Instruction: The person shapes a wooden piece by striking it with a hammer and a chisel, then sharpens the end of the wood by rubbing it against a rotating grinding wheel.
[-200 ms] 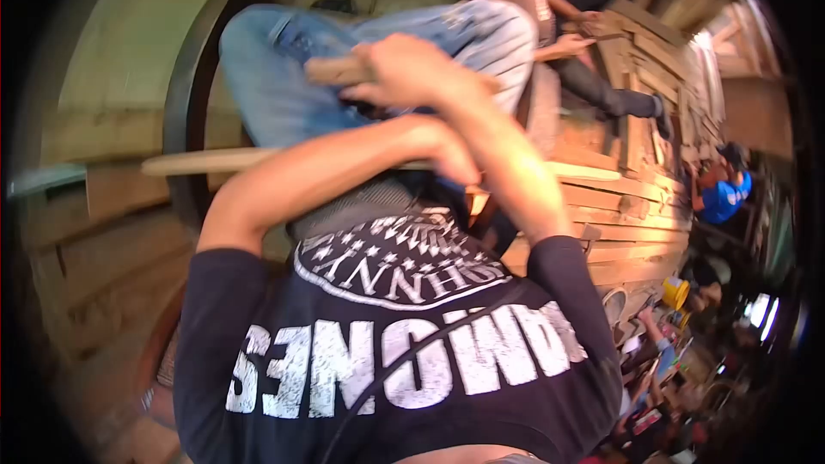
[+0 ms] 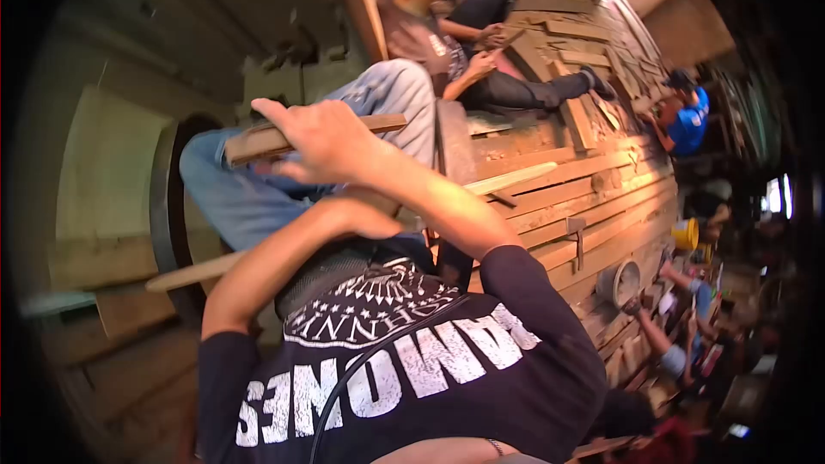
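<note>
Just beyond the right hand's (image 2: 322, 148) stick (image 2: 258, 143), a person (image 2: 434, 39) sits among planks (image 2: 593, 198)

The short flat strip of brown wood (image 2: 258, 144) in my right hand (image 2: 322, 144) looks matt, bare and rough-grained. The long pale wooden slat (image 2: 193, 273) looks smoother. My blue jeans (image 2: 232, 198) are faded denim. My black T-shirt (image 2: 412, 378) is matt cloth with a cracked white print. The stacked brown planks (image 2: 601, 193) are unfinished wood, and the small yellow bucket (image 2: 685, 234) looks like plastic.
</note>
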A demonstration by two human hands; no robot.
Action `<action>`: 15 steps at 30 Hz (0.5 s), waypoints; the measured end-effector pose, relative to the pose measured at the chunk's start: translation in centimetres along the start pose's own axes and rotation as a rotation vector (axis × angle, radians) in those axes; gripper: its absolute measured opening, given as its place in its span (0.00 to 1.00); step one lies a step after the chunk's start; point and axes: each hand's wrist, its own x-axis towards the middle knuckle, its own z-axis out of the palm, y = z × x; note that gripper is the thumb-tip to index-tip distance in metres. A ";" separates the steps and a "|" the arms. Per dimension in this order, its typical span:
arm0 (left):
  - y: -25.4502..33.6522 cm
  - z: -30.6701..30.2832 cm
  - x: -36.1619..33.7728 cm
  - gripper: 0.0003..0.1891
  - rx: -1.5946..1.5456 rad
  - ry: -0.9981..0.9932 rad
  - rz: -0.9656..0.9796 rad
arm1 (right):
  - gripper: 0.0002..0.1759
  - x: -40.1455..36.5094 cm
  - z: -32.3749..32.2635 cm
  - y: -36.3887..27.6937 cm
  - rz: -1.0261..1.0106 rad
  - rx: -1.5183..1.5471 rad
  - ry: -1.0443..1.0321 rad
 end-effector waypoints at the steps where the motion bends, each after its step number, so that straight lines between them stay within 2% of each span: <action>1: 0.2 0.2 -0.8 0.31 0.043 0.168 0.129 | 0.48 -0.3 -1.9 -0.6 0.000 -0.036 0.065; 3: -1.0 1.6 -2.9 0.28 0.290 0.373 0.176 | 0.53 -2.6 -6.1 -1.7 -0.072 -0.136 0.094; 4: 0.0 0.8 -4.1 0.26 0.259 0.286 0.087 | 0.54 -3.9 -7.0 -1.3 -0.149 -0.066 0.201; 5: 0.9 0.2 -5.5 0.25 0.225 0.197 -0.010 | 0.53 -5.7 -8.4 -1.2 -0.129 -0.065 0.180; 6: -1.1 2.1 -6.2 0.23 0.274 0.285 -0.012 | 0.50 -7.5 -9.5 -1.2 -0.094 -0.042 0.177; 7: -0.1 2.0 -6.8 0.21 0.267 0.306 -0.112 | 0.48 -9.2 -10.2 -1.3 -0.004 -0.057 0.186; 8: 0.0 2.3 -7.1 0.21 0.272 0.337 -0.129 | 0.45 -10.8 -10.6 -1.6 0.080 -0.071 0.192; 10: 0.2 3.1 -7.5 0.22 0.272 0.412 -0.143 | 0.39 -14.2 -10.5 -2.0 0.358 -0.192 0.051; 11: 0.1 3.7 -7.4 0.22 0.274 0.457 -0.138 | 0.39 -15.7 -10.0 -2.0 0.356 -0.194 0.054; 13: -0.1 4.4 -7.3 0.21 0.326 0.452 -0.143 | 0.32 -18.4 -8.8 -2.2 0.477 -0.278 0.008; 15: 0.4 5.0 -6.9 0.20 0.373 0.537 -0.166 | 0.31 -19.6 -8.3 -3.3 0.524 -0.242 -0.003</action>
